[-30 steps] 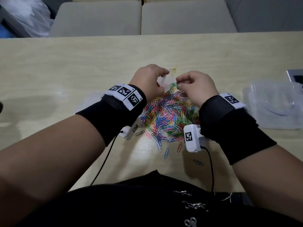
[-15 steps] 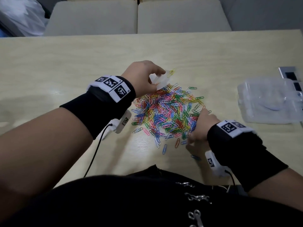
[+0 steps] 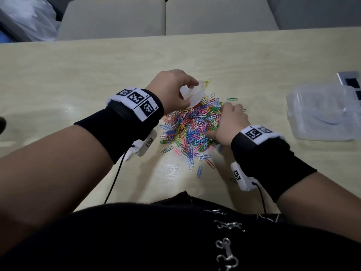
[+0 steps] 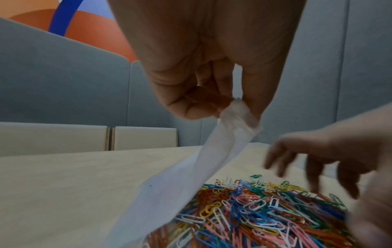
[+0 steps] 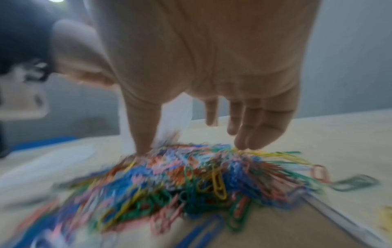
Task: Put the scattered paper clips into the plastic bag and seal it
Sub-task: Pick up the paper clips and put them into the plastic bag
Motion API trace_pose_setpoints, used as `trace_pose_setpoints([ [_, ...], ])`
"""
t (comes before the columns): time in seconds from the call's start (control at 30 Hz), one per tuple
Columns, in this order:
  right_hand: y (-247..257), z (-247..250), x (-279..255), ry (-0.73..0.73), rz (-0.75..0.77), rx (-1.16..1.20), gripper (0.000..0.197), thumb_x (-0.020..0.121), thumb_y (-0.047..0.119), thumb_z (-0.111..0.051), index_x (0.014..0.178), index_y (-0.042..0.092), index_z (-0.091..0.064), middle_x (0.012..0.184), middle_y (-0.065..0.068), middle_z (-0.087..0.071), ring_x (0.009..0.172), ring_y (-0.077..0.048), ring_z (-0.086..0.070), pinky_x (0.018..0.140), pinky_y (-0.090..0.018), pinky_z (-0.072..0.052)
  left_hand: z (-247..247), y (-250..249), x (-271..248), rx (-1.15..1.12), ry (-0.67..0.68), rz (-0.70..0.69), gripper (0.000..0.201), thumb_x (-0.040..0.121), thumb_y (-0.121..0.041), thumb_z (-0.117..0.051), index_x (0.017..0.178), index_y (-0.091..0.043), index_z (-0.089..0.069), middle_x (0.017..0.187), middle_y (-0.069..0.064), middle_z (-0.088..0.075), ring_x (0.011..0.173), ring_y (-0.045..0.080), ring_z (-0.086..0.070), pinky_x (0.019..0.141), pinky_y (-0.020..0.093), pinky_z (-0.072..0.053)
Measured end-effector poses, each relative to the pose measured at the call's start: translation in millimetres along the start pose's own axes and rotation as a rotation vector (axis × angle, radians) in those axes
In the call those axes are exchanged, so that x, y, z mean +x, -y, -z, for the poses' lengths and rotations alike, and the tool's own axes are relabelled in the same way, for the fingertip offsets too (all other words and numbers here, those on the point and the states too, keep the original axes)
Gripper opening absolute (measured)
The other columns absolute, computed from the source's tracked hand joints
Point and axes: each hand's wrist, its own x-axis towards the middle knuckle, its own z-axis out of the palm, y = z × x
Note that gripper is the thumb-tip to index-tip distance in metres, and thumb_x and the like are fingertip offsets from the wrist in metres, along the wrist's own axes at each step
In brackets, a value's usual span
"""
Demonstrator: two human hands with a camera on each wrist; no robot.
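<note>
A heap of coloured paper clips lies in the middle of the pale wooden table. My left hand pinches the top edge of a small clear plastic bag at the heap's far left side; the bag hangs down to the clips, and a yellow clip shows at its top. My right hand is over the heap's right side, fingers spread and straight. Its fingertips touch the clips in the blurred right wrist view.
A clear plastic box sits on the table to the right, with a metal socket plate behind it. A few stray clips lie near the front edge. Beige seat cushions stand beyond the table.
My right hand left the bag's mouth, dropped to the heap's near right edge, then moved forward onto its right side. The left hand keeps its hold on the bag.
</note>
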Motion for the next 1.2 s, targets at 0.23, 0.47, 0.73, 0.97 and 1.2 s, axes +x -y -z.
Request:
trace_pose_setpoints([
  [0.23,14.8,-18.6,-4.7,0.089,0.26,-0.278,0.079,0.08,0.056,-0.064,0.146,0.034,-0.026,0.156,-0.004,-0.018,0.14,-0.037,-0.021,0.108,-0.05,-0.031,7.5,3.2,0.1,0.06,0.034,-0.006,0.043,0.077,-0.016,-0.068,0.119,-0.022,-0.064,0.118,0.0,-0.064,0.084,0.018,-0.068,0.083,0.02,-0.039],
  [0.47,21.8,13.9,10.8,-0.388,0.213,0.525,0.037,0.095,0.033,-0.052,0.128,0.017,-0.052,0.113,-0.001,-0.059,0.094,-0.014,-0.053,0.081,-0.021,-0.034,-0.9,1.4,-1.8,0.069,0.081,-0.026,0.046,0.076,-0.012,-0.066,0.121,-0.021,-0.063,0.117,0.0,-0.064,0.088,0.017,-0.066,0.088,0.024,-0.041],
  [0.73,22.4,25.3,21.2,-0.441,0.299,0.398,0.015,0.089,0.025,-0.058,0.097,0.023,-0.071,0.099,0.0,-0.068,0.09,-0.018,-0.063,0.079,-0.023,-0.043,-2.6,-0.7,0.5,0.08,0.068,-0.019,0.05,0.075,-0.023,-0.072,0.123,-0.022,-0.062,0.12,0.0,-0.063,0.097,0.016,-0.064,0.091,0.024,-0.039],
  [0.97,28.8,21.8,6.2,-0.405,0.496,0.134,0.025,0.093,0.03,-0.054,0.111,0.024,-0.07,0.106,-0.008,-0.059,0.099,-0.03,-0.06,0.081,-0.037,-0.049,-3.1,-2.8,3.5,0.056,0.019,0.014,0.05,0.072,-0.024,-0.073,0.121,-0.02,-0.062,0.117,0.0,-0.063,0.087,0.012,-0.059,0.084,0.018,-0.036],
  [1.2,16.8,11.2,15.3,-0.341,0.337,0.244,0.029,0.089,0.026,-0.055,0.116,0.016,-0.053,0.116,-0.01,-0.052,0.106,-0.029,-0.053,0.091,-0.039,-0.046,6.0,2.6,3.4,0.075,0.006,0.062,0.052,0.074,-0.023,-0.072,0.125,-0.021,-0.06,0.121,0.0,-0.062,0.099,0.017,-0.062,0.088,0.021,-0.037],
])
